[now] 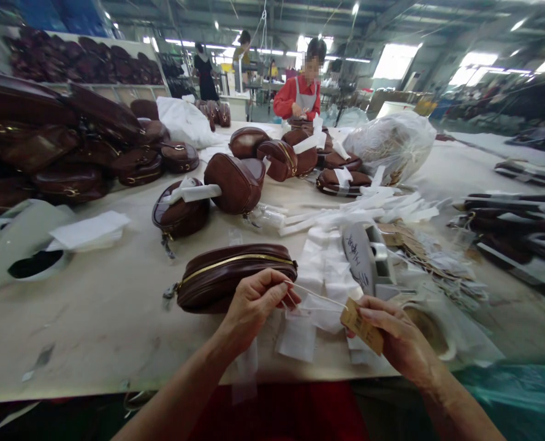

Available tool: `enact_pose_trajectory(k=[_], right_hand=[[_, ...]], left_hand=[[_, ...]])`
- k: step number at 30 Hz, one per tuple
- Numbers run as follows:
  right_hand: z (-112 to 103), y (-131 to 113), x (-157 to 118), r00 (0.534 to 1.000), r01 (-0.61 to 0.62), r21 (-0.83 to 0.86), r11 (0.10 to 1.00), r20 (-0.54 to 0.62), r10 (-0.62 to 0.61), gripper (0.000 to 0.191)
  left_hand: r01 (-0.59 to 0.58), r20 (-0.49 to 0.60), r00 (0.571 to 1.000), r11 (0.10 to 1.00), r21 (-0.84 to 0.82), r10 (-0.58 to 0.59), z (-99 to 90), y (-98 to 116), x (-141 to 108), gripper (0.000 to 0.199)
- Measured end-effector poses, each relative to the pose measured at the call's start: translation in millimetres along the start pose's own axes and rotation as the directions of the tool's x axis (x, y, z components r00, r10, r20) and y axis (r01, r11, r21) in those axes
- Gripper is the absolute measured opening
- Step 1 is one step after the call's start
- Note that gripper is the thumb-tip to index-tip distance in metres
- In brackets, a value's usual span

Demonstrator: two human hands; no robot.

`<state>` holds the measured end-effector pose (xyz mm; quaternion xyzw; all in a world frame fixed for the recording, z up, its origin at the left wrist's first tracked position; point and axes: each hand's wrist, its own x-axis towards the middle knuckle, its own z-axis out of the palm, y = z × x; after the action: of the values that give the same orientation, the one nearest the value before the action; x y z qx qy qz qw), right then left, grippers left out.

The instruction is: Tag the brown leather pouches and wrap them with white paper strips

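A brown hang tag is pinched in my right hand. Its white string runs taut across to my left hand, whose thumb and fingers are closed on the string's end. Just behind the left hand lies a dark brown leather bag, its gold zipper facing up and closed. A small wrapped zipper pull hangs at the bag's left end. White paper sheets lie beneath and between the two hands.
A grey tape dispenser stands behind my right hand, beside a pile of tags. More brown bags sit farther back, with a large heap at left. Across the table a person in red works. White strips lie mid-table.
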<state>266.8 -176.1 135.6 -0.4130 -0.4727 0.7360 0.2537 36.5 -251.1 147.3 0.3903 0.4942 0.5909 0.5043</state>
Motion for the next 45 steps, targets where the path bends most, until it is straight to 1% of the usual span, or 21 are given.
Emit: enact_pose_trajectory(k=[3, 7, 13, 19, 21, 23, 25, 26, 27, 28, 29, 30, 31, 32, 33, 34, 35, 38, 40, 42, 45], right_hand=[[7, 6, -1, 0.998, 0.018, -0.073, 0.997, 0.057, -0.014, 0.027], [22, 18, -3, 0.987, 0.116, -0.119, 0.986, 0.129, -0.101, 0.018], [38, 33, -8, 0.973, 0.048, 0.093, 0.995, 0.219, -0.067, 0.017], [52, 45, -5, 0.958, 0.036, 0.243, 0.969, 0.267, -0.102, 0.014], [53, 49, -6, 0.954, 0.072, 0.242, 0.968, 0.266, -0.137, 0.014], [50, 53, -10, 0.939, 0.198, 0.145, 0.969, 0.256, -0.23, 0.012], [43, 57, -15, 0.884, 0.425, -0.077, 0.902, 0.248, -0.395, 0.012], [39, 59, -17, 0.837, 0.534, -0.212, 0.818, 0.269, -0.477, 0.017], [35, 61, -20, 0.782, 0.623, -0.333, 0.708, 0.3, -0.546, 0.022], [32, 63, -21, 0.725, 0.686, -0.424, 0.591, 0.339, -0.599, 0.028], [30, 65, -23, 0.673, 0.73, -0.484, 0.484, 0.38, -0.635, 0.032], [28, 67, -24, 0.63, 0.756, -0.522, 0.396, 0.415, -0.656, 0.036], [27, 69, -24, 0.594, 0.773, -0.544, 0.326, 0.44, -0.674, 0.039], [27, 70, -24, 0.569, 0.782, -0.558, 0.279, 0.453, -0.686, 0.04], [28, 70, -24, 0.554, 0.787, -0.565, 0.25, 0.466, -0.69, 0.041], [28, 70, -24, 0.55, 0.788, -0.569, 0.235, 0.48, -0.683, 0.041], [29, 69, -24, 0.555, 0.786, -0.574, 0.23, 0.492, -0.671, 0.041], [31, 65, -25, 0.578, 0.779, -0.576, 0.247, 0.508, -0.638, 0.04], [31, 63, -26, 0.587, 0.777, -0.573, 0.26, 0.511, -0.628, 0.041], [31, 64, -26, 0.586, 0.782, -0.564, 0.267, 0.516, -0.625, 0.042], [32, 68, -26, 0.569, 0.793, -0.552, 0.257, 0.521, -0.636, 0.045]], left_hand=[[0.019, 0.016, 1.0, 1.0, 0.008, -0.02, 5.5, 1, 1, 0.019], [0.005, 0.007, 1.0, 0.999, 0.038, -0.005, 12.2, 4, 2, 0.02], [0.001, -0.098, 0.995, 0.998, 0.06, 0.005, 16.8, 5, 1, 0.019], [-0.019, -0.109, 0.994, 0.996, 0.083, 0.028, 21.4, 5, -2, 0.018], [-0.058, -0.085, 0.994, 0.991, 0.122, 0.069, 19.9, 7, -8, 0.017], [-0.134, 0.045, 0.991, 0.974, 0.181, 0.128, 15.2, 12, -20, 0.016], [-0.235, 0.256, 0.951, 0.946, 0.223, 0.176, 8.0, 15, -35, 0.017], [-0.279, 0.346, 0.919, 0.932, 0.23, 0.189, 3.9, 16, -42, 0.019], [-0.306, 0.394, 0.897, 0.924, 0.229, 0.199, -0.2, 15, -49, 0.022], [-0.314, 0.389, 0.897, 0.922, 0.225, 0.211, -4.2, 12, -55, 0.022], [-0.299, 0.331, 0.919, 0.926, 0.232, 0.214, -7.8, 8, -60, 0.021], [-0.254, 0.231, 0.953, 0.934, 0.253, 0.197, -10.7, 3, -63, 0.018], [-0.182, 0.111, 0.981, 0.943, 0.278, 0.156, -12.7, -4, -64, 0.015], [-0.095, 0.0, 0.995, 0.95, 0.297, 0.1, -13.7, -10, -64, 0.015], [-0.013, -0.079, 0.996, 0.953, 0.304, 0.038, -13.6, -15, -63, 0.015], [0.047, -0.12, 0.993, 0.952, 0.301, -0.011, -12.3, -20, -60, 0.016], [0.066, -0.125, 0.992, 0.955, 0.291, -0.03, -10.1, -23, -58, 0.016], [-0.031, -0.026, 0.999, 0.959, 0.283, 0.04, -0.1, -24, -49, 0.014], [-0.061, 0.03, 0.998, 0.938, 0.34, 0.054, 6.8, -23, -46, 0.009], [-0.042, 0.046, 0.999, 0.912, 0.407, 0.025, 12.0, -25, -44, 0.008], [-0.047, 0.029, 0.999, 0.897, 0.44, 0.039, 16.6, -32, -43, 0.009]])
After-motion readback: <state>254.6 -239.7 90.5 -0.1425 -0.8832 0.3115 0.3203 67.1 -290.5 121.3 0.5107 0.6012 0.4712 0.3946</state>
